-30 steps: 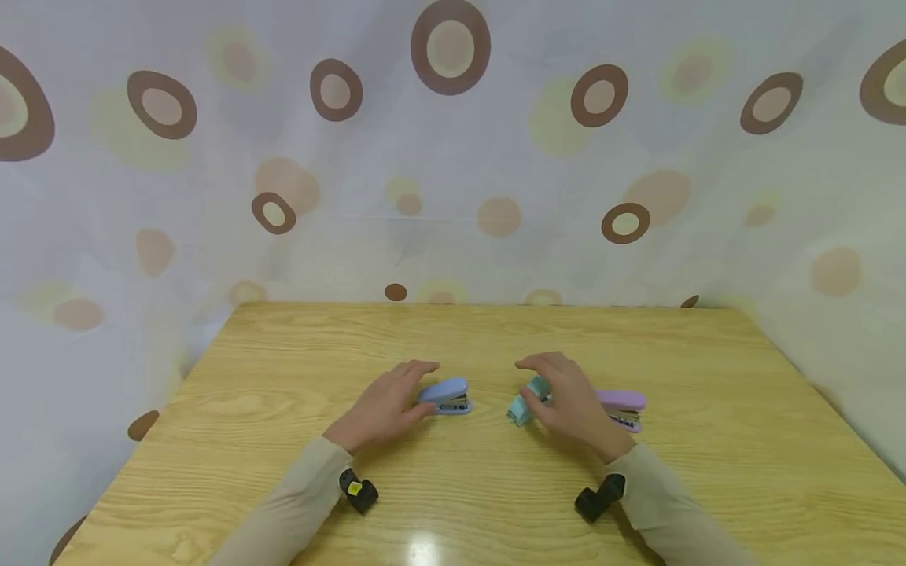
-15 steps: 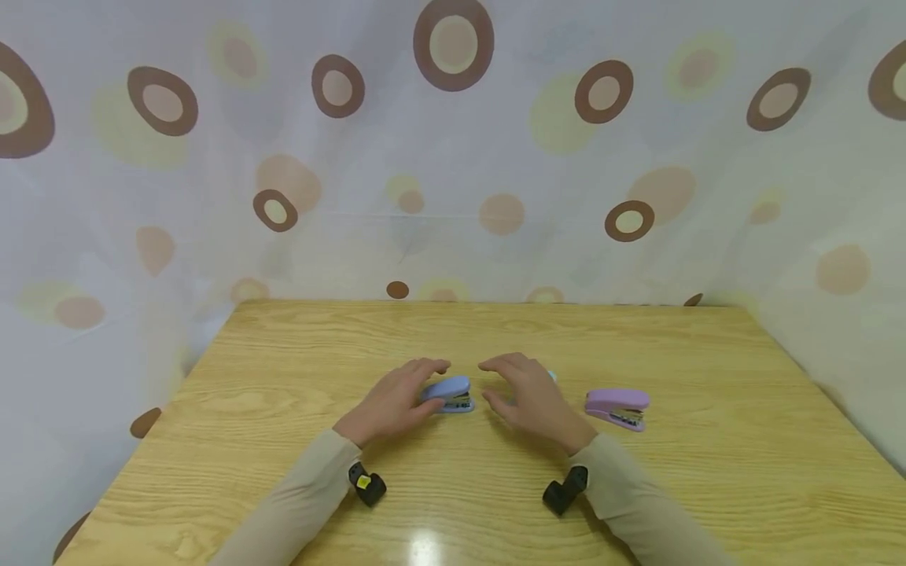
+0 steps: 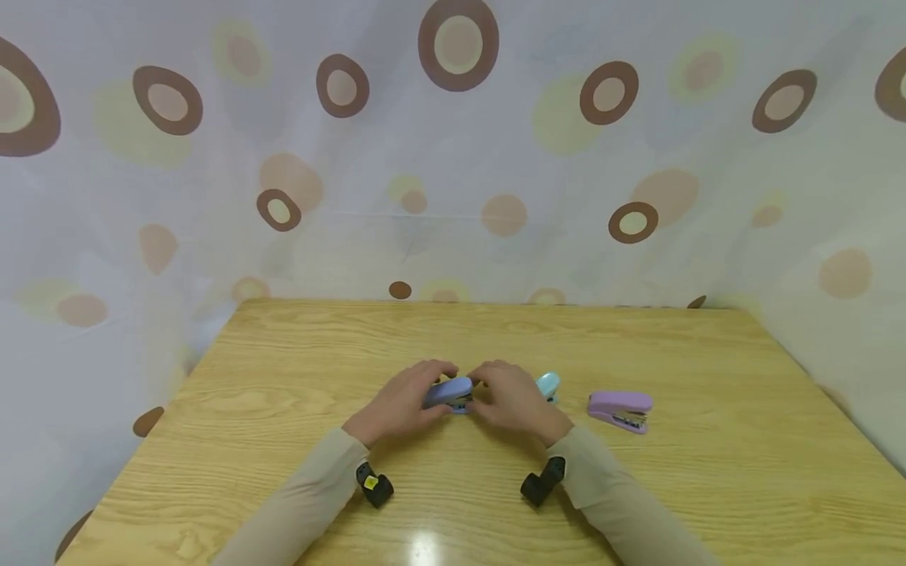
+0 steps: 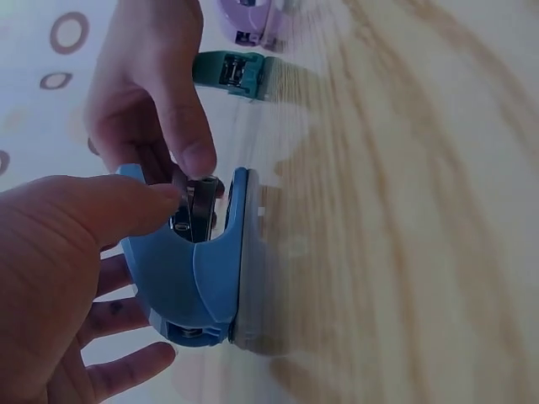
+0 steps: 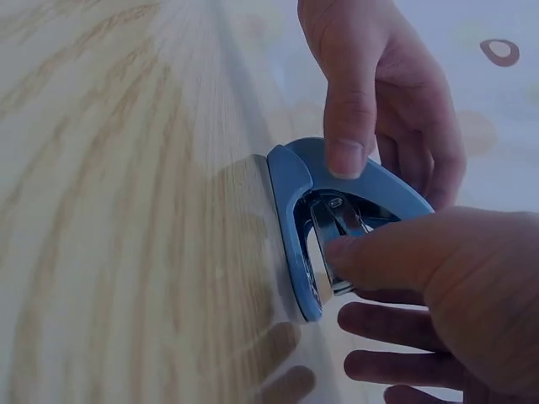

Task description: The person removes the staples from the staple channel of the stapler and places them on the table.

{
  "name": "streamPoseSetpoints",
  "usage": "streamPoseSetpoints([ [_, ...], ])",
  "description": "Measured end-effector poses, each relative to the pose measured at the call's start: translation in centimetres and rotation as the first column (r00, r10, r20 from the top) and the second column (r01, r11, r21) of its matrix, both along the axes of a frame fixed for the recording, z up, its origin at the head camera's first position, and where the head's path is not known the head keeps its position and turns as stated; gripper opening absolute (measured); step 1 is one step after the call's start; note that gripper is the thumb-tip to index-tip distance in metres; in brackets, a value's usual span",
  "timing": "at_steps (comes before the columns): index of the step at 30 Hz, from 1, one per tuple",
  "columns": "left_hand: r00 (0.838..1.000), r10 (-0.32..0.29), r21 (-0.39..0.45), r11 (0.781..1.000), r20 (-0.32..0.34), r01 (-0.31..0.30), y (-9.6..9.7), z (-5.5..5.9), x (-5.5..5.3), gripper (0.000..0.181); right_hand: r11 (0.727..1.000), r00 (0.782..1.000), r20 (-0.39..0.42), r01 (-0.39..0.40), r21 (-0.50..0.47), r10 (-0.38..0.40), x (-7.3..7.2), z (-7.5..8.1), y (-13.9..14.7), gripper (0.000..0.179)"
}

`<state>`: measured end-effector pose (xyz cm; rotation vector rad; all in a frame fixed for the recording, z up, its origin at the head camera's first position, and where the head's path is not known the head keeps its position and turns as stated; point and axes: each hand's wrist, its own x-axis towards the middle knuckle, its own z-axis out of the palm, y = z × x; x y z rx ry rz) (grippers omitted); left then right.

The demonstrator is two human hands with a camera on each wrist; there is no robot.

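A blue stapler (image 3: pixel 449 390) rests on the wooden table between my two hands. With the thumb on its near side and fingers on the far side, my left hand (image 3: pixel 402 401) holds its body. My right hand (image 3: pixel 515 401) pinches the stapler's front end, the thumb against its metal rail (image 5: pixel 330 229). In the left wrist view, the blue stapler (image 4: pixel 187 282) stands on its base, and some left fingers extend past it. A light teal stapler (image 3: pixel 548 384) lies just right of my right hand, partly hidden by it.
Farther right on the table (image 3: pixel 340 338) lies a purple stapler (image 3: pixel 620 409). A pale curtain (image 3: pixel 453 157) with brown ring patterns hangs behind the table's back edge. Each wrist carries a small black camera (image 3: pixel 375 486).
My right hand has moved left from over the teal stapler to the blue stapler's front end, uncovering the purple one. The left hand has shifted slightly right and closed in on the blue stapler.
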<state>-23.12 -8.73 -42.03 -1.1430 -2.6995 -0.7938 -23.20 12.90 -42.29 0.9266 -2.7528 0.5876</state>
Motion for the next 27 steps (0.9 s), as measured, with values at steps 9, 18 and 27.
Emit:
streamPoseSetpoints([
  [9,0.998,-0.049,0.037,0.998,-0.044,0.051,0.7,-0.1,-0.3,0.042,0.998,0.997,0.080,0.015,0.062,-0.020,-0.1,0.4,-0.2,0.016],
  [18,0.993,-0.097,0.030,0.995,-0.072,0.099,1.1,-0.3,-0.2,0.039,0.998,0.987,0.147,0.063,0.030,-0.067,0.2,0.3,-0.2,0.014],
  [27,0.988,-0.114,0.042,0.992,-0.100,0.119,0.9,-0.2,-0.2,0.041,0.992,0.972,0.200,0.121,0.028,-0.124,0.0,0.4,-0.9,0.014],
])
